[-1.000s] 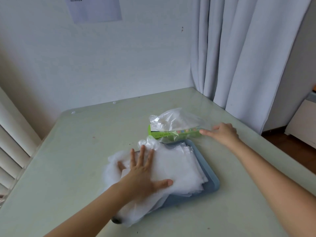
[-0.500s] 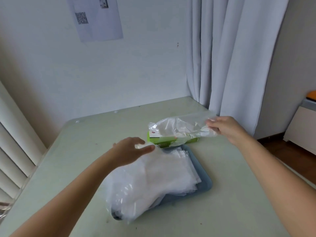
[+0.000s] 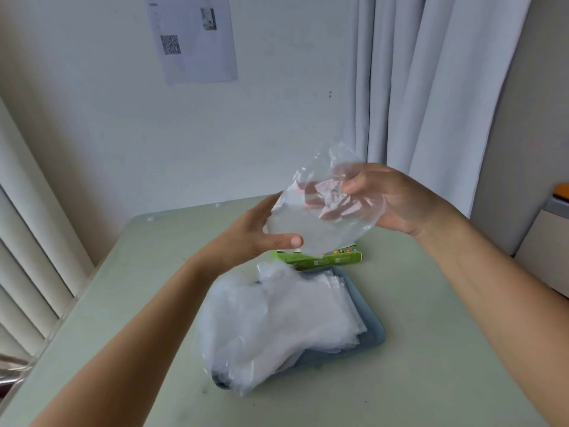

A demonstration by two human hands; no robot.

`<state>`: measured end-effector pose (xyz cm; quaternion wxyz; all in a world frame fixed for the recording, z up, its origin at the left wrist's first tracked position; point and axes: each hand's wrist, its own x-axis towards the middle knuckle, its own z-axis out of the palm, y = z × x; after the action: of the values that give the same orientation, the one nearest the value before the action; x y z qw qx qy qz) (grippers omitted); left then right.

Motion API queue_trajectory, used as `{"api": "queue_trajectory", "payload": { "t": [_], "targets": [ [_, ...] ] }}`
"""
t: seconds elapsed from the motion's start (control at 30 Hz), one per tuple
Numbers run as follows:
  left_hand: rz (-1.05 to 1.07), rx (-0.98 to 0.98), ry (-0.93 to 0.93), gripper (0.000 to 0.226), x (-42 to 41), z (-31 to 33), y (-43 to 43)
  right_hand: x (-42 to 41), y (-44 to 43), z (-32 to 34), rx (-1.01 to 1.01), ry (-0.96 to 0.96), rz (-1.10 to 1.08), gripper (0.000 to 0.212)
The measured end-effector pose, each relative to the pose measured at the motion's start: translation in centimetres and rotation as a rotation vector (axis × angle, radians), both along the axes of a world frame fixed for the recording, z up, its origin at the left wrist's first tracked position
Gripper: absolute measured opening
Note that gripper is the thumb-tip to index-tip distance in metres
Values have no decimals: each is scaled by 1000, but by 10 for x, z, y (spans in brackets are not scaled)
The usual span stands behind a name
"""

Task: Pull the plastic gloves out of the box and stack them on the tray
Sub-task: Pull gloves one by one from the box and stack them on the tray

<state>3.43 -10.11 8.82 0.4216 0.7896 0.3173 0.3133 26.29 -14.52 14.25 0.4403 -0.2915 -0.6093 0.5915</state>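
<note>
Blue tray (image 3: 373, 336) mostly under piled gloves (image 3: 277, 318)

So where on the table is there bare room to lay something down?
Bare table lies left of the tray, toward the blinds, and right of it up to the table's edge. The near strip in front of the tray is free too. Crowded: the glove pile spills over the tray's near-left corner, and the green box sits close behind its far side.

right hand (image 3: 400, 204) pinches glove (image 3: 314, 226) | left hand (image 3: 249, 235) touches it | glove stack (image 3: 277, 318) on tray (image 3: 374, 334)
</note>
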Motion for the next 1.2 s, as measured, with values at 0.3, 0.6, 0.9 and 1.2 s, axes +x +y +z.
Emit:
{"api": "queue_trajectory", "payload": {
  "t": [0.3, 0.6, 0.9, 1.2],
  "targets": [
    [-126, -464, -281, 21, -33, -8, -1, -9, -9, -21, -95, 65, -64, 15],
    [284, -470, 168, 12, -57, -55, 14, -14, -11, -120, -391, -244, -257, 8],
    [593, 47, 988, 37, -52, -66, 8, -20, 9, -170, -255, -759, -402, 19],
    [199, 437, 906, 57, 15, -98, -26, -24, 6, -170, -268, -743, -406, 19]
  ]
}}
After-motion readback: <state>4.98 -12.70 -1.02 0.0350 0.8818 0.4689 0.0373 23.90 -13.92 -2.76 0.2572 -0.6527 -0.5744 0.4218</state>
